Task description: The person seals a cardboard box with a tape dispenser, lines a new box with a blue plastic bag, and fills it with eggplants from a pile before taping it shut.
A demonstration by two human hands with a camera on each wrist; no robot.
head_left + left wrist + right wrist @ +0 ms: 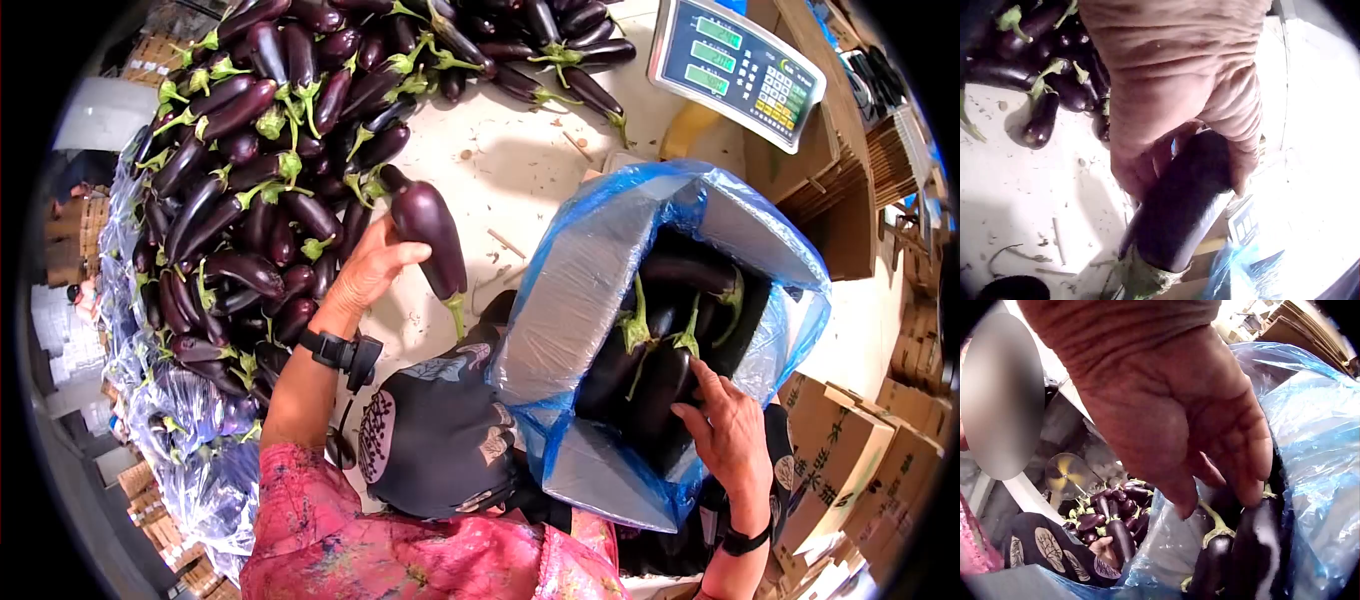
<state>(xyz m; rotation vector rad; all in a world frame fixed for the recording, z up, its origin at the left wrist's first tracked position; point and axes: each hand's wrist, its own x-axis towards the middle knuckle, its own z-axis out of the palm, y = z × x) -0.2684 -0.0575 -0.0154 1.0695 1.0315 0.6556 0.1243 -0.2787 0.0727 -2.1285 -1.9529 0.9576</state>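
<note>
My left hand [375,262] grips a large dark purple eggplant [432,235], thumb on one side and fingers on the other, above the pale surface beside the pile of eggplants [250,200]. In the left wrist view this eggplant [1179,203] has its green cap pointing down and away from the palm. On the right, a box lined with a blue plastic bag [565,270] stands with its flaps spread, several eggplants inside. Over it is my right hand [732,425], fingers loosely extended, fingertips at an eggplant [655,395] in the box. The right wrist view shows that hand [1172,406] reaching down over the eggplants.
A digital scale display [735,70] stands behind the box, next to an open wooden-looking cabinet [840,180]. Printed cardboard boxes [835,460] fill the right side. Clear plastic sheeting [190,460] hangs at the pile's left edge. Bits of stem [507,243] litter the pale surface.
</note>
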